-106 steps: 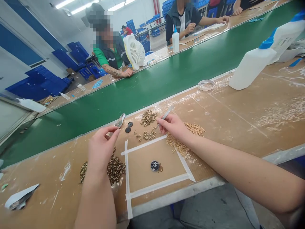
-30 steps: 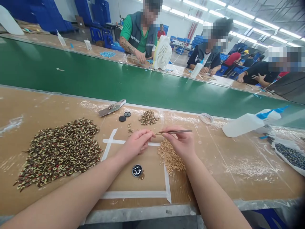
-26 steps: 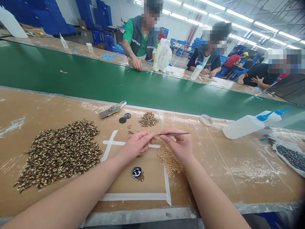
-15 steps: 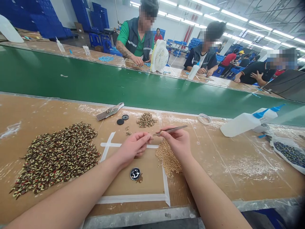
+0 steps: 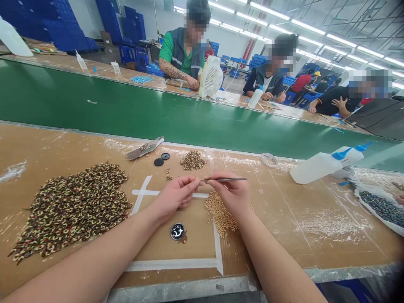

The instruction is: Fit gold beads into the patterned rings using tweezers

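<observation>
**A:** Above the taped square (image 5: 176,264) on the bench (image 5: 315,219), your right hand (image 5: 232,194) grips the tweezers (image 5: 224,179). Their tip meets your left hand (image 5: 175,198), whose fingers (image 5: 193,183) are pinched together. What they pinch is too small to tell.

**B:** You're early on, I'd judge. One dark round piece (image 5: 177,231) lies inside the square, while the tan beads (image 5: 220,212) and the spotted heap (image 5: 72,206) to your left look plentiful.

light: bright ceiling strips (image 5: 328,41) | shadows: soft | glare: mild on worktop (image 5: 315,223) | edges: wide-angle bend, corners dark
</observation>
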Available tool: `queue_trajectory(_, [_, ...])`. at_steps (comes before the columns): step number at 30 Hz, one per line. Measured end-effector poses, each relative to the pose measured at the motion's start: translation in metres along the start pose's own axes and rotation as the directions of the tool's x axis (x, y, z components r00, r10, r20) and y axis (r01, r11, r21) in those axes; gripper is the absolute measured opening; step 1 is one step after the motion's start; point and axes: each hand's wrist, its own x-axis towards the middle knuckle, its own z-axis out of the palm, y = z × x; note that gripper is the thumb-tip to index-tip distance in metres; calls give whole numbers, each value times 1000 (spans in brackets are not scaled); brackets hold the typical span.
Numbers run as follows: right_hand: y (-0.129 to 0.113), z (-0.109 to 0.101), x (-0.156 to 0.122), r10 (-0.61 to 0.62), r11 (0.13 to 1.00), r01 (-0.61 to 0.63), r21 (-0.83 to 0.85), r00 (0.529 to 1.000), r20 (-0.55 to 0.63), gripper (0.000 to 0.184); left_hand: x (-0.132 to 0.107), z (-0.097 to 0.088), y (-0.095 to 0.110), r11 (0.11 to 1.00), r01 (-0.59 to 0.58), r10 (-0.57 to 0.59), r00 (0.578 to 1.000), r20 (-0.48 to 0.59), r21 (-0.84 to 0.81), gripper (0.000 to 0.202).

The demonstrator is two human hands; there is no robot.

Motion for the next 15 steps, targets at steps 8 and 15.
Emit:
queue_trajectory(8, [0, 1, -2, -95, 995, 96, -22, 995, 31, 12, 1, -1, -2, 1000, -22, 22, 1000, 11, -3, 33])
queue_trajectory(15, [-1, 1, -2, -93, 995, 94, -31, 995, 35, 11, 1, -1, -2, 1000, -18, 18, 1000, 13, -7, 33])
